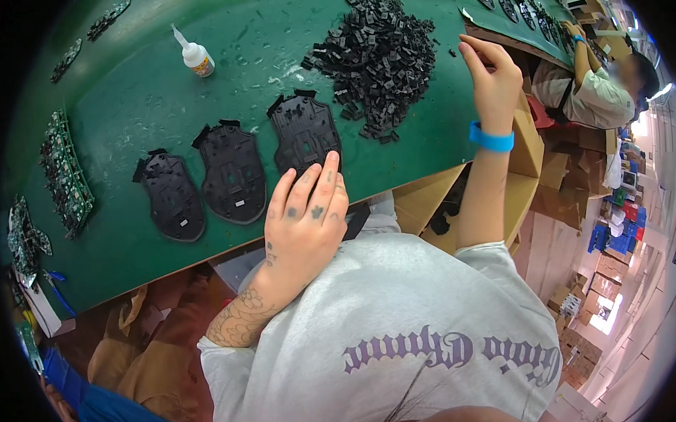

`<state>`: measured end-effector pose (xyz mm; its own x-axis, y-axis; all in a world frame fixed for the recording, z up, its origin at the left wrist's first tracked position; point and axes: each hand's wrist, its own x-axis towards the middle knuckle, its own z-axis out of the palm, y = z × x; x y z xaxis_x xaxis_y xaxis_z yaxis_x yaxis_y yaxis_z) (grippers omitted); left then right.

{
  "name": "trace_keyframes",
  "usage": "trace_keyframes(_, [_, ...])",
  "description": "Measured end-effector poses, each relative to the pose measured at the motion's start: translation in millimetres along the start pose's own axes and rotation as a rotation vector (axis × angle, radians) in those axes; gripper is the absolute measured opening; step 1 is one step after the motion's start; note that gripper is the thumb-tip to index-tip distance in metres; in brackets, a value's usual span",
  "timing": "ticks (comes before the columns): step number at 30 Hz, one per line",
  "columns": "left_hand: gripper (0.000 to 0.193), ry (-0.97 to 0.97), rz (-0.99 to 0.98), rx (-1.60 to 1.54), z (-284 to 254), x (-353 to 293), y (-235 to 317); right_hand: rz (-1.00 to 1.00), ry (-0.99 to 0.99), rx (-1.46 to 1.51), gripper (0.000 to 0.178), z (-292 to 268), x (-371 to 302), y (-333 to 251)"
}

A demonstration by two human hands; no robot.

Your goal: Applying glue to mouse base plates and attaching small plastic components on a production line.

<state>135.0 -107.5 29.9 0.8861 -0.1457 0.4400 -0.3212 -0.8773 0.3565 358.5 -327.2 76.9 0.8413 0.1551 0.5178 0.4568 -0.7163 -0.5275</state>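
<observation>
My left hand (306,212) lies with fingers stretched out over the lower end of a black, mouse-shaped plastic shell (304,126), hiding that end. Two similar shells, the middle one (232,170) and the left one (171,194), lie beside it on the green table mat (265,53). Small dark flaps stick out at their far ends. My right hand (495,75) is raised near the table's right edge, thumb and forefinger tips close together in a pinch; anything between them is too small to make out. Just left of it spreads a heap of small black plastic parts (381,61).
A white dropper bottle (197,60) stands behind the shells. Green circuit boards (67,172) lie at the left, near blue-handled pliers (58,291). Open cardboard boxes (525,145) adjoin the table on the right. Another person (594,90) works at a further table there.
</observation>
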Motion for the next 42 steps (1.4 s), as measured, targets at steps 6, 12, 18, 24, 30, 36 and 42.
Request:
trace_keyframes(6, [0.027, 0.008, 0.028, 0.132, 4, 0, 5, -0.179, -0.238, -0.113, 0.017, 19, 20, 30])
trace_keyframes(12, [0.031, 0.026, -0.008, 0.054, 12, -1, 0, -0.427, -0.242, -0.28, 0.012, 18, 26, 33])
trace_keyframes(18, [0.04, 0.165, -0.071, -0.1, 8, -7, -2, -0.025, -0.155, 0.156, 0.009, 2, -12, -46])
trace_keyframes(24, [0.032, 0.42, 0.034, -0.102, -28, -36, -23, 0.023, -0.607, 0.634, 0.011, 14, -100, -127])
trace_keyframes(30, [0.031, 0.242, -0.224, -0.037, -36, -62, -40, -0.009, -0.655, 0.71, 0.015, 46, -120, -145])
trace_keyframes(36, [0.034, 0.287, -0.25, -0.103, -23, -60, -23, 0.296, -0.643, 0.807, 0.014, 64, -117, -162])
trace_keyframes(42, [0.037, 0.328, -0.251, -0.125, -19, -63, -22, -0.344, -0.529, 0.415, 0.015, 70, -115, -159])
